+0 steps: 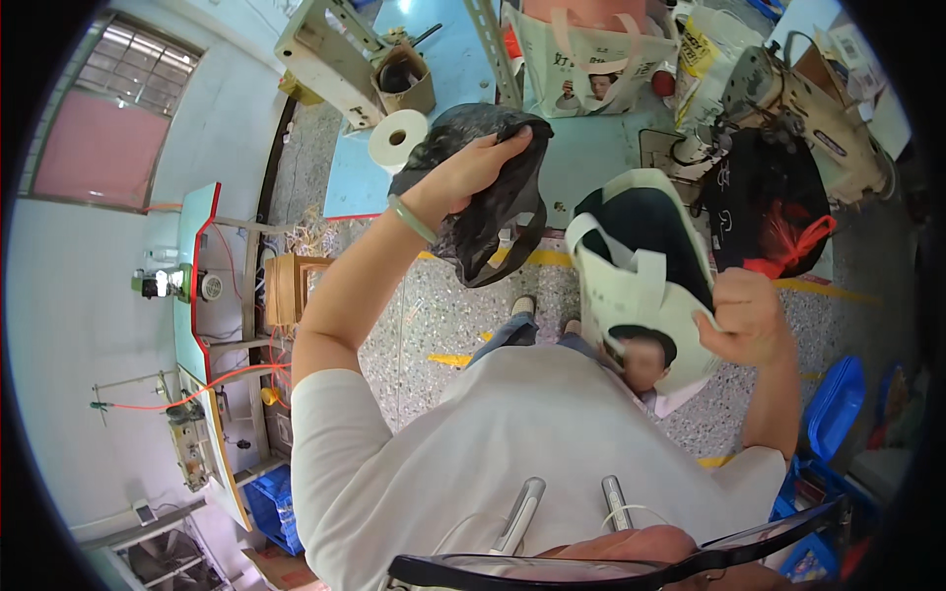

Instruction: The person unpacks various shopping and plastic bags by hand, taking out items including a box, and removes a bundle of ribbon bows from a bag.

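Note:
A crumpled black plastic bag [491, 225] hangs from my left hand [480, 169], which is closed on it near the table's front edge. One loop of the bag droops over the floor. My right hand [744, 317] grips the right rim of a white tote bag [613, 286]. This tote stands with its mouth wide, showing a dark lining, and a printed portrait is on its side. What lies deep inside the tote cannot be made out.
A sewing machine [803, 128] stands at the right, beside a black bag [734, 192] and a red plastic bag [788, 241]. Another printed tote [591, 84] sits on the light-blue table [345, 187], near a white roll [398, 138] and a small carton [406, 89]. Blue crates [836, 404] are at lower right.

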The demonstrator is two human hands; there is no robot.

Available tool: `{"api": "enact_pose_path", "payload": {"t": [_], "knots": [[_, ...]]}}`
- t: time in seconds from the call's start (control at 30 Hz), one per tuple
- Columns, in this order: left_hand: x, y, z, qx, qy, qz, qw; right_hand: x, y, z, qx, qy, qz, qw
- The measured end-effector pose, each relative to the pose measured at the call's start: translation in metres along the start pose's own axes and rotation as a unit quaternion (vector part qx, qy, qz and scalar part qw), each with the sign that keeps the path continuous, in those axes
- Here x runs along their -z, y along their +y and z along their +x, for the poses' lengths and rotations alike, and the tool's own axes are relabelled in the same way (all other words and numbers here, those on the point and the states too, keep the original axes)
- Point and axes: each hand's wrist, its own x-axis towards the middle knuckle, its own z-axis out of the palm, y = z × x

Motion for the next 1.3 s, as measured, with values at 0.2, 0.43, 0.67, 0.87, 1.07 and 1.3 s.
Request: {"api": "enact_pose_path", "payload": {"t": [0.2, 0.43, 0.67, 0.87, 1.07, 1.3], "knots": [[-0.058, 0.027, 0.024, -0.007, -0.095, 0.084, 0.992, 0.013, -0.027, -0.012, 0.07, -0.02, 0.045, 0.996], [-0.126, 0.04, 0.051, -0.117, -0.099, 0.324, 0.933, 0.017, -0.018, -0.033, 0.059, 0.015, -0.004, 0.998], [-0.127, -0.007, 0.104, -0.402, -0.034, 0.531, 0.746, -0.011, 0.045, -0.046, -0.002, 0.025, -0.031, 0.999], [-0.123, -0.023, 0.106, -0.45, 0.058, 0.459, 0.764, -0.034, 0.094, -0.031, -0.067, 0.049, -0.066, 0.994], [-0.112, -0.018, 0.092, -0.493, 0.136, 0.383, 0.769, -0.05, 0.134, 0.006, -0.176, 0.071, -0.095, 0.977], [-0.113, -0.045, 0.064, -0.45, 0.073, 0.265, 0.85, -0.054, 0.163, 0.062, -0.402, 0.087, -0.058, 0.91]]}}
